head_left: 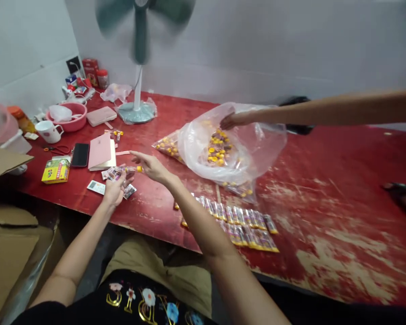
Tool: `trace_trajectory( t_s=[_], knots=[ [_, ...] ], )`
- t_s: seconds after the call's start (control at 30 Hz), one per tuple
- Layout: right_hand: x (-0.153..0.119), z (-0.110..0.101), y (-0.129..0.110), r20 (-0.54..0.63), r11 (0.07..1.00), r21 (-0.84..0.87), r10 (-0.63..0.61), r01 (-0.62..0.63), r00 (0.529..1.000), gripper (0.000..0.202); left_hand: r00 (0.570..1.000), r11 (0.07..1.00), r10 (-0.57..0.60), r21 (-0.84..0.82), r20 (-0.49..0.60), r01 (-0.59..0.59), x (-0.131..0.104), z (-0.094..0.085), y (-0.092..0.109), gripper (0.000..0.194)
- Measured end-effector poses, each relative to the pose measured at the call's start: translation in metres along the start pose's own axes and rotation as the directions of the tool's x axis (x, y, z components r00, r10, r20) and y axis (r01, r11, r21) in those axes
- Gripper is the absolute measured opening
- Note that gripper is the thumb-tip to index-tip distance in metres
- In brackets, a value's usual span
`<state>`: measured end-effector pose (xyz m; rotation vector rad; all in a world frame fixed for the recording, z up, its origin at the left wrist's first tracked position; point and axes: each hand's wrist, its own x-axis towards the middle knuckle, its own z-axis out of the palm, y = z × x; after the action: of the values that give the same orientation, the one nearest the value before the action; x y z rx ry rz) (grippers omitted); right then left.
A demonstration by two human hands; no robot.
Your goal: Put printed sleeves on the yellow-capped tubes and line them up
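My left hand [113, 191] is closed around a small clear tube with a yellow cap [139, 169], its capped end pointing right. Shiny printed wrappers [112, 173] show at its fingers; how many pieces it holds cannot be made out. My right hand [153, 168] reaches in from the right with fingers stretched out, just above the yellow cap, and nothing shows in its grasp. Under the left hand lie a white calculator [96, 187] and another printed packet [129, 191]. Two rows of similar yellow-capped tubes [250, 229] lie beyond my right forearm.
Another person's hand [237, 119] reaches into a large clear plastic bag [196, 158] of yellow-capped tubes. A standing fan [138, 110] spins at the back. Around the left are a pink notebook [99, 151], phone [80, 155], yellow box [56, 171], scissors [57, 149], mug [49, 132] and cardboard box [13, 253].
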<state>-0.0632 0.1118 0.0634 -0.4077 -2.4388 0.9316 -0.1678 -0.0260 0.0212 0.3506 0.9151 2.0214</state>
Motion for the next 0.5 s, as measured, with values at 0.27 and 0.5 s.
trace_trajectory(
  t_s=[0.27, 0.5],
  knots=[
    [-0.029, 0.012, -0.011, 0.049, 0.921, 0.381, -0.106, 0.079, 0.993, 0.041, 0.997, 0.995, 0.070, 0.069, 0.011, -0.070, 0.009, -0.011, 0.020, 0.054],
    [-0.102, 0.022, -0.037, -0.355, 0.970, 0.120, -0.156, 0.210, 0.922, 0.039, 0.990, 0.991, -0.118, 0.066, 0.076, 0.113, -0.024, 0.010, 0.005, 0.050]
  ],
)
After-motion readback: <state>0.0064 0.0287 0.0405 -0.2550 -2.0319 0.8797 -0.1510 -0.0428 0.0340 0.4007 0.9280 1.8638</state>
